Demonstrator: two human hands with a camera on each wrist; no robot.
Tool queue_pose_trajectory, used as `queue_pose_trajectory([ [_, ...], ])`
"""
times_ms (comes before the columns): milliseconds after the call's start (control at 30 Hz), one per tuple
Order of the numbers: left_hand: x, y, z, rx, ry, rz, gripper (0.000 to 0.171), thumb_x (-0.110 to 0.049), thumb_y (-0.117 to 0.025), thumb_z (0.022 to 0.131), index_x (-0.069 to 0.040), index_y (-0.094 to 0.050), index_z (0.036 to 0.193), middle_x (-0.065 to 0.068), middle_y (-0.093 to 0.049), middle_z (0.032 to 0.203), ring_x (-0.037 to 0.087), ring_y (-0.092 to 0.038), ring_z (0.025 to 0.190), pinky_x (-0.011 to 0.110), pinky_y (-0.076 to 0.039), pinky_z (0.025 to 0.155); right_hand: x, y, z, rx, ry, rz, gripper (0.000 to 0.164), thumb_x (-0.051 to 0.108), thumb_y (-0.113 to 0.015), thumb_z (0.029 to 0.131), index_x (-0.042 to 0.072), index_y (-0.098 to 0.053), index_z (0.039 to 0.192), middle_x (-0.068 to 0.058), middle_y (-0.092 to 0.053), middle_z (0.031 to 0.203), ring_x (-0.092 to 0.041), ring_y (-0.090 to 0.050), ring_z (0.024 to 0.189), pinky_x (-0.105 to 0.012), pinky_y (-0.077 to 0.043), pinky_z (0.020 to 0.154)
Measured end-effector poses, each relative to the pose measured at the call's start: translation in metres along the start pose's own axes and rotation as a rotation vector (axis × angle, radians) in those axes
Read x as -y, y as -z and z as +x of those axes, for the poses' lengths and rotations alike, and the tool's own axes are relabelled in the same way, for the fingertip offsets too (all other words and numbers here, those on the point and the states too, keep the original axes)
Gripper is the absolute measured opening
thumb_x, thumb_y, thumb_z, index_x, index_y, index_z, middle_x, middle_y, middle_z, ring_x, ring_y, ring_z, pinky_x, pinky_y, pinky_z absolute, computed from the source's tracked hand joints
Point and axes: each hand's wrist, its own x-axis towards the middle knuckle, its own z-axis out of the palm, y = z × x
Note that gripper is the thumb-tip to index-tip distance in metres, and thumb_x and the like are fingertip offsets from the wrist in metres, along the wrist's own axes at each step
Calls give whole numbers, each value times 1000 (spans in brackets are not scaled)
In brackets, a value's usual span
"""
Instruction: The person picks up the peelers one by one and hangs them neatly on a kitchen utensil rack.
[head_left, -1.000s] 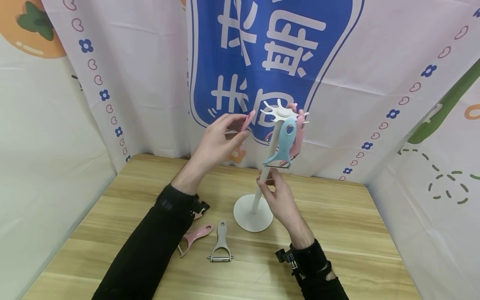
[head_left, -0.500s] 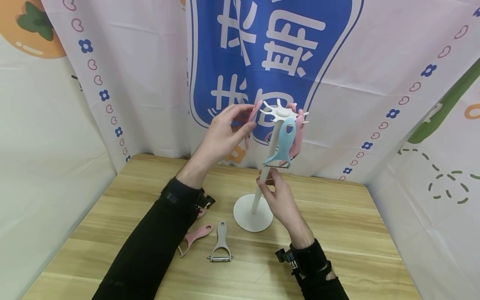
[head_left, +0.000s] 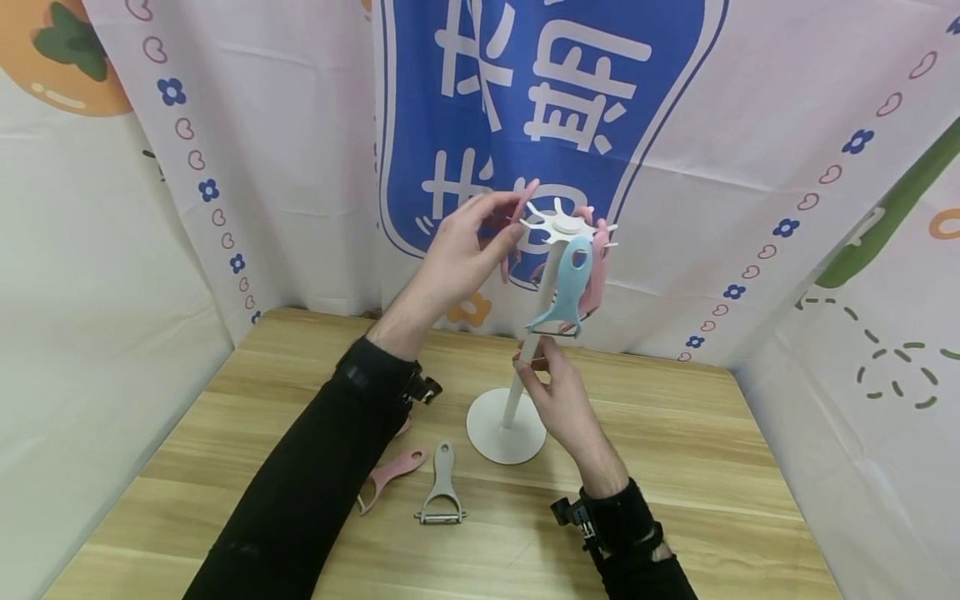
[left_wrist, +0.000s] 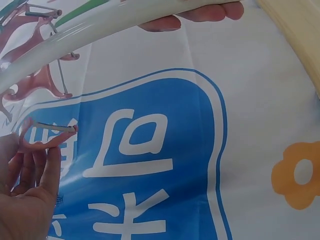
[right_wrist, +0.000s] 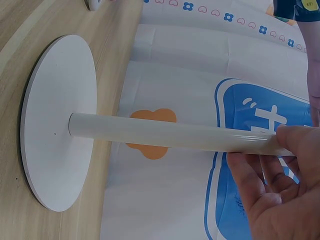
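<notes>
A pink peeler is pinched between the thumb and fingers of my left hand, its handle end up beside the hooks at the left of a white rack top. In the left wrist view its blade end points away from the hand. My right hand grips the white pole of the rack below the hanging peelers. From the hooks hang a blue peeler facing me and several pink peelers behind it, partly hidden.
On the wooden table lie a grey peeler and a pink peeler; another pinkish piece is mostly hidden by the left sleeve. The round white base stands on the table, with a printed cloth behind.
My left hand has moved up and to the right with the pink peeler, bringing it to the rack's left hooks. The right hand and the rack have stayed still.
</notes>
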Motion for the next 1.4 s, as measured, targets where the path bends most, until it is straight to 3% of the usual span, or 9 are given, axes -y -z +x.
queue_pose_trajectory([
  [267,-3,-7,11,-79,-62,107,33,-20,-56,106,-12,-63,138,0,-64,119,7,-59,105,21,-52,91,-1,0,0,1,-4,-2,24,22,-56,107,19,-53,130,-2,-64,117,-24,-66,110,-40,-61,86],
  [567,-3,-19,19,-61,-7,56,38,-25,-57,105,-12,-63,140,1,-61,114,10,-63,89,21,-57,74,-1,0,0,1,2,3,24,22,-56,107,20,-53,130,-2,-63,117,-24,-66,110,-41,-61,86],
  [833,-9,-23,22,-37,-9,66,40,-21,-59,104,-17,-62,144,0,-62,121,7,-60,103,19,-53,94,-2,0,0,-2,-1,-5,23,23,-56,107,21,-53,130,-1,-64,117,-23,-66,111,-41,-61,86],
  [967,-10,-25,22,-23,-56,92,41,-17,-58,105,-22,-61,145,0,-64,116,6,-60,95,20,-46,105,-2,-1,0,-6,2,-6,23,24,-56,107,20,-54,130,-1,-64,117,-23,-66,110,-40,-61,86],
  [1133,-8,-27,20,-21,-97,104,35,-16,-57,105,-16,-64,140,2,-64,117,9,-61,89,21,-51,98,-2,0,1,-8,4,-6,24,24,-56,107,21,-54,130,-1,-64,117,-22,-66,110,-41,-61,86],
  [1233,-7,-28,18,-22,-90,94,32,-17,-57,105,-10,-64,136,4,-61,121,10,-60,92,22,-56,82,-2,0,1,-8,5,-4,24,25,-56,107,20,-54,130,-1,-64,117,-22,-66,110,-41,-61,86],
  [1400,-4,-30,16,-32,-105,105,35,-18,-58,105,-8,-63,138,7,-61,125,8,-61,96,20,-56,86,-1,0,0,-8,2,-2,24,25,-56,107,20,-54,131,-1,-64,117,-23,-66,110,-40,-61,86],
])
